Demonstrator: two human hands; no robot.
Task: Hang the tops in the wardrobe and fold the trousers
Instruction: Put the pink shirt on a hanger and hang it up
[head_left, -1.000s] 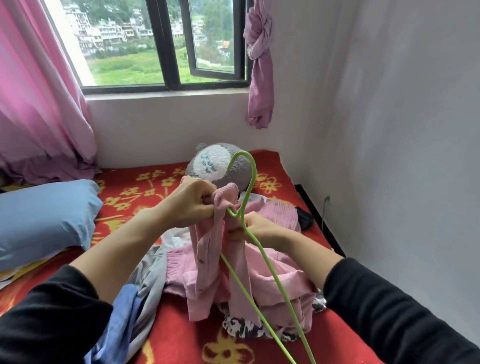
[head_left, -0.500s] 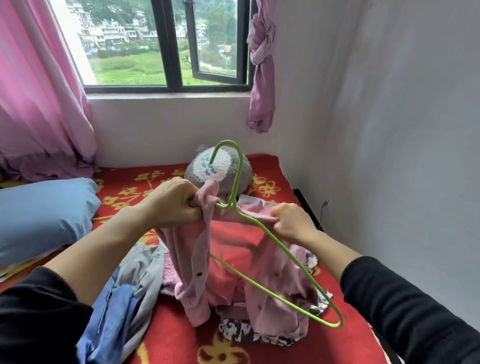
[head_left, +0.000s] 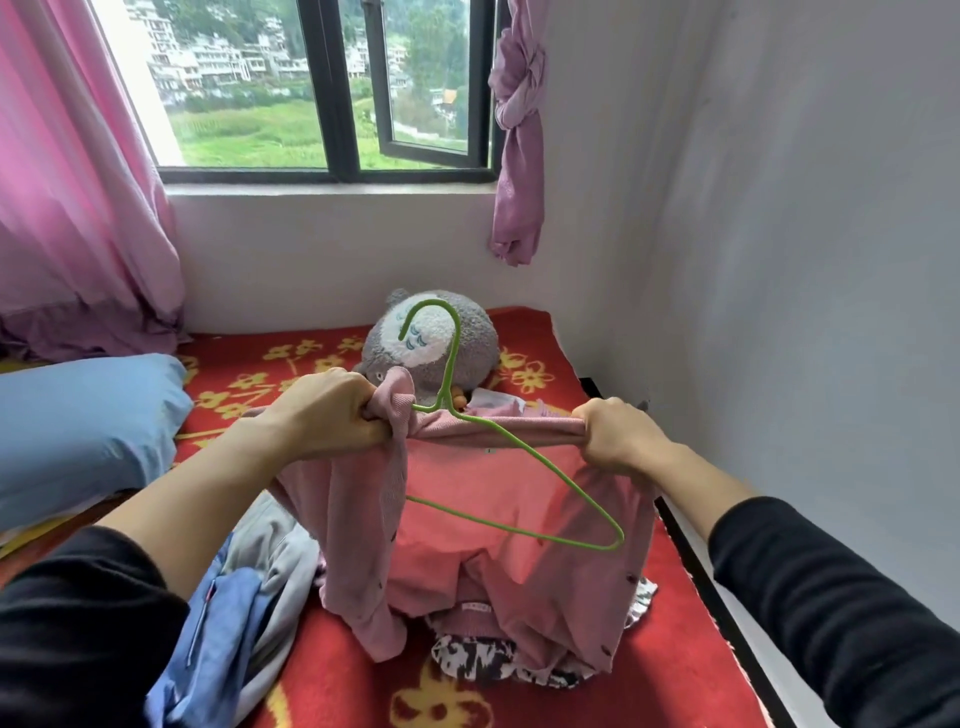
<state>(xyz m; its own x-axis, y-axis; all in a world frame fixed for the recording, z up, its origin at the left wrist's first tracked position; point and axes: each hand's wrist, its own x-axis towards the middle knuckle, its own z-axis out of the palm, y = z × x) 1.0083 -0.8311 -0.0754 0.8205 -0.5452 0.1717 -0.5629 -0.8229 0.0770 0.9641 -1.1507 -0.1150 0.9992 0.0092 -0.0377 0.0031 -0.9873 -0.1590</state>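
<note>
Left hand (head_left: 332, 410), right hand (head_left: 618, 441) both squeeze pink top (head_left: 353, 519). Green hanger (head_left: 531, 455) end pokes out at 4 o'clock; slide it inside shoulder gently.

Red bed (head_left: 337, 675): blue pillow (head_left: 78, 431), grey plush (head_left: 467, 353), blue-grey clothes (head_left: 234, 623), patterned garment (head_left: 478, 660).

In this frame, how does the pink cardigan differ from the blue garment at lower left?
The pink cardigan is held up, stretched between the left hand and right hand; the blue garment lies crumpled, in neither hand. The cardigan has a green hanger partly inside it; the blue garment has none. Dark buttons show on the cardigan, none on the blue garment. Both are over the red blanket.
</note>
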